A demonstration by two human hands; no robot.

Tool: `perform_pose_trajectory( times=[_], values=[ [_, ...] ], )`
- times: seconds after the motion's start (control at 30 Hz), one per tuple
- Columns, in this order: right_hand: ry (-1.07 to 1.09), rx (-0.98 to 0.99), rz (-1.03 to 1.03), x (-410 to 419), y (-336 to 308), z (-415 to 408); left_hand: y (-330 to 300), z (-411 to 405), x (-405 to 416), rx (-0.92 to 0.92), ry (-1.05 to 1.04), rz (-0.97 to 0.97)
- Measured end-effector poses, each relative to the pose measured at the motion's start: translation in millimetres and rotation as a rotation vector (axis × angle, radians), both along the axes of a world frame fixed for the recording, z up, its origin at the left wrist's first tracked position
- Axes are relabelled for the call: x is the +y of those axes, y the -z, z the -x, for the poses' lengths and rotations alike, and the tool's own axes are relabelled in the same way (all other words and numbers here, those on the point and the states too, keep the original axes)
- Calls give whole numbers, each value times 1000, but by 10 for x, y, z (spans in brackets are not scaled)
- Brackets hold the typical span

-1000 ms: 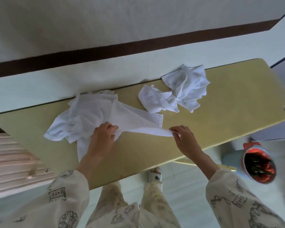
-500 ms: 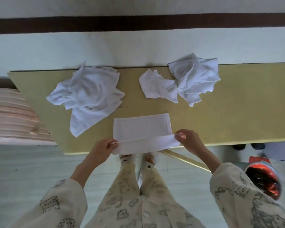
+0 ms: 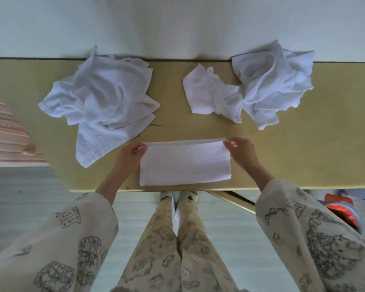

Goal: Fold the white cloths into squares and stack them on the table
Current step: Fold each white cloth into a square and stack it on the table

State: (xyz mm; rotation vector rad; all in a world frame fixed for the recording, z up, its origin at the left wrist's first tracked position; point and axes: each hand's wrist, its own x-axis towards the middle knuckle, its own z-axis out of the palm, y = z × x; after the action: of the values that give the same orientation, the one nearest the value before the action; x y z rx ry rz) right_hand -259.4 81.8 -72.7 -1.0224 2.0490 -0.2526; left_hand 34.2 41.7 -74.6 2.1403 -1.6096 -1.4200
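One cam only, head-worn, looking steeply down over the worktop (image 3: 303, 157) from the near long edge. It faces across the worktop toward the wall (image 3: 177, 24) along its far edge. Close range: worktop fills the mid band of frame, near edge about centre height, far edge in the upper quarter. Below the near edge, wearer's own legs and the floor (image 3: 30, 197). Wide-angle lens, w/ edges bowed. No 2nd view, so nothing shared.

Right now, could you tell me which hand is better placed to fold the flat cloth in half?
Neither clearly: left hand and right hand each pinch a far corner of the folded cloth. Either could carry its end across.
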Motion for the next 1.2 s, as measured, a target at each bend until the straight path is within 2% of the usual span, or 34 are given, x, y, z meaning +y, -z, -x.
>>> perform_pose_trajectory(
  times=[0.4,0.7,1.0,1.1,1.2],
  values=[
    [-48,102,-3,-148,77,-33,70,109,-61,-90,-123,24],
    [-86,132,16,-141,146,-39,83,159,-59,-96,-112,73],
    [-93,149,49,-114,219,-44,81,157,-111,-92,-126,29],
    [-88,195,22,-128,219,-57,122,146,-106,-160,-145,3],
    [-42,354,57,-69,165,-71,87,68,-34,-327,-193,-16]
  ],
)
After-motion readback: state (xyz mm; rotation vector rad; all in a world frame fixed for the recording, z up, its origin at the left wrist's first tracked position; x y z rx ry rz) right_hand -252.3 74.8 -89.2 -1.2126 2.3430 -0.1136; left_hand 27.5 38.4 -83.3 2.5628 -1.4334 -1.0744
